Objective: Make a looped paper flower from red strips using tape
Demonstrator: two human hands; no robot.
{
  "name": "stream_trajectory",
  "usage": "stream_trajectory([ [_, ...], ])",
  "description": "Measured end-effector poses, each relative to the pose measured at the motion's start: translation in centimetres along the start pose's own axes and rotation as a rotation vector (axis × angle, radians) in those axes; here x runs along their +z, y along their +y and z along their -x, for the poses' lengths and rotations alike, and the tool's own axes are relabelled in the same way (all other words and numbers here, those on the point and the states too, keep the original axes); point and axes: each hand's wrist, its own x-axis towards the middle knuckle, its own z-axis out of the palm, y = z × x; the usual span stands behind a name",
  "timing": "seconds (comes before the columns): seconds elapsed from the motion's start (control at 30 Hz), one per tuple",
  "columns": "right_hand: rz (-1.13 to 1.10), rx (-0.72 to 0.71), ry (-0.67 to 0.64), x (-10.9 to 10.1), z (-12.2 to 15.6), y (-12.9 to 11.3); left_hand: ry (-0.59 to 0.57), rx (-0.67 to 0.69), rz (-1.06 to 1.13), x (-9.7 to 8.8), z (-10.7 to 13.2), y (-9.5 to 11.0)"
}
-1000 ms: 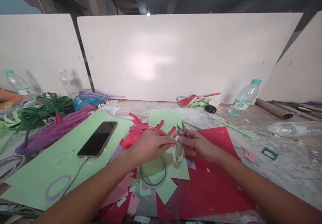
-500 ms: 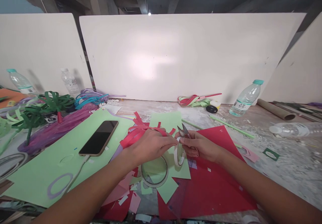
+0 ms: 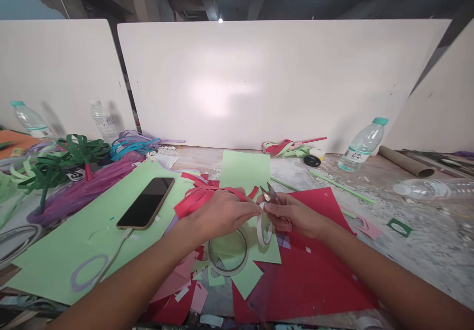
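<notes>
1. White tape roll (image 3: 259, 231) hangs on edge btwn the person's hands, its top at the R fingertips, just beside L fingertips.
2. L hand (image 3: 224, 212): fingers curled, closed on red strips (image 3: 192, 199), which fan out past its far side; exact grip partly hidden.
3. R hand (image 3: 291, 214): fingers bent, gripping scissors (image 3: 273, 194), blades up & slightly apart; thumb/fingertips also pinch the roll's top.
4. Larger ring (image 3: 228, 273) lies flat below L hand, nr the roll.
5. Red sheet (image 3: 314, 280) under R forearm.
</notes>
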Motion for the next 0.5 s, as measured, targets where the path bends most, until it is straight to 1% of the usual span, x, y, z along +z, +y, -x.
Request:
stream_trajectory([
  [0.13,-0.002,-0.002,-0.013,0.0,-0.1,0.0,-0.033,-0.058,0.083,0.1,0.0,0.1],
  [0.23,-0.021,0.001,-0.023,0.0,-0.1,0.1,-0.029,-0.111,0.151,0.0,-0.2,0.2],
  [0.4,-0.033,-0.010,-0.043,-0.2,0.0,0.3,-0.041,-0.198,0.254,-0.7,-0.4,0.7],
  [0.5,-0.047,-0.014,-0.043,-0.2,-0.1,0.4,-0.059,-0.209,0.290,-1.1,-0.4,0.8],
])
